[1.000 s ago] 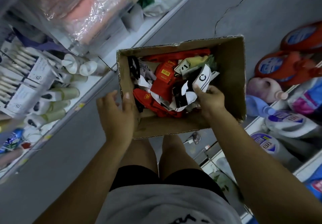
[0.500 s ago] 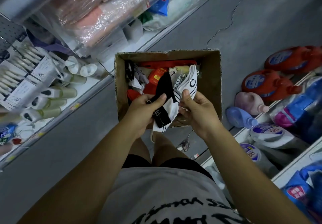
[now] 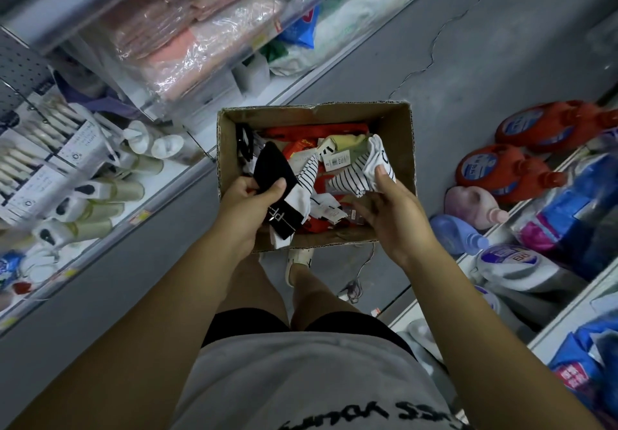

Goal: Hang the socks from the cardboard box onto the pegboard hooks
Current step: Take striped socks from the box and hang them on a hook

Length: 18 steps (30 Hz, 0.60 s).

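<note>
**Item:** socks, loose lot, in open cardboard box (image 3: pixel 399 148), centre of frame, on grey floor between two shelf runs.

**Left hand** (image 3: pixel 247 202): curled round black-and-white sock (image 3: pixel 276 172), thumb on top. Long axis from upper left down to lower right, cuff end low at the box's near wall.

**Right hand** (image 3: pixel 393 215): pinching white striped sock (image 3: pixel 354 177) at its bunched end, thumb against the fabric, over the box's right half.

**Remaining stock in box:** red packs, a yellow pair, card tags, all mixed.

**Destination:** pegboard (image 3: pixel 20 68), far upper left of frame, up and left of the box, well apart from both hands, left hand the nearer. Hooks too thin and blurred to count. Likely next move: lift and carry toward upper left.

**Lettering:**
- Single "C" on the white striped sock.
- White block mark on the black cuff, not legible.
- Barcode tag (image 3: pixel 337 162) in box, print too small.
- Blue ovals on orange detergent bottles (image 3: pixel 498 170), right of frame, unreadable.
- Black script on shirt, bottom edge, inverted, unreadable.
</note>
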Tool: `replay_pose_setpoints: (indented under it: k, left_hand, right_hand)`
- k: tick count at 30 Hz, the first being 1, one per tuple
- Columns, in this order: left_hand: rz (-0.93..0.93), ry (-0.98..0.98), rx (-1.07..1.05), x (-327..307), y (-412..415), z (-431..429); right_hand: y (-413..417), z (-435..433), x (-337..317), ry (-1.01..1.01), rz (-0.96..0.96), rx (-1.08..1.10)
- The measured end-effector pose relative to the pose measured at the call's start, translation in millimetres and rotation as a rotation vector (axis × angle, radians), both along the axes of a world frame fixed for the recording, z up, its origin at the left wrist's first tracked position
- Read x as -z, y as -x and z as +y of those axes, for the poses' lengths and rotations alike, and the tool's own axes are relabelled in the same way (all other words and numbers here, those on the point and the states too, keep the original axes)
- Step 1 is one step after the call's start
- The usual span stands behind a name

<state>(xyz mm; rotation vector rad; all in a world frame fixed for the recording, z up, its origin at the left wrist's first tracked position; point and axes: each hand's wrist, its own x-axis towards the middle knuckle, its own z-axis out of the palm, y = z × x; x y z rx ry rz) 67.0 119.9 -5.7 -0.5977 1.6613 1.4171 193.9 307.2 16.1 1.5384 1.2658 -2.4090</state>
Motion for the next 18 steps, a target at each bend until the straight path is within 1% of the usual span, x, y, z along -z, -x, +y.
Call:
replay_pose_setpoints:
  k: [4,7,13,16,18]
  left_hand:
    - [-0.089,-0.112,-0.053,0,0,4]
    - [-0.127,-0.153,-0.066,0,2,5]
    - [-0.118,-0.138,-0.097,0,2,12]
    - [-0.083,-0.117,-0.114,4,5,15]
    - [-0.076,-0.111,-0.115,5,8,16]
  right_hand:
    - [1,-4,-1,0.047,0.018,0.041]
    - [2,-2,-1,0.086,0.052,0.111]
    - [2,4,-7,0.177,0.149,0.203]
    - [4,6,-6,0.203,0.168,0.191]
    - [8,4,-7,0.183,0.168,0.17]
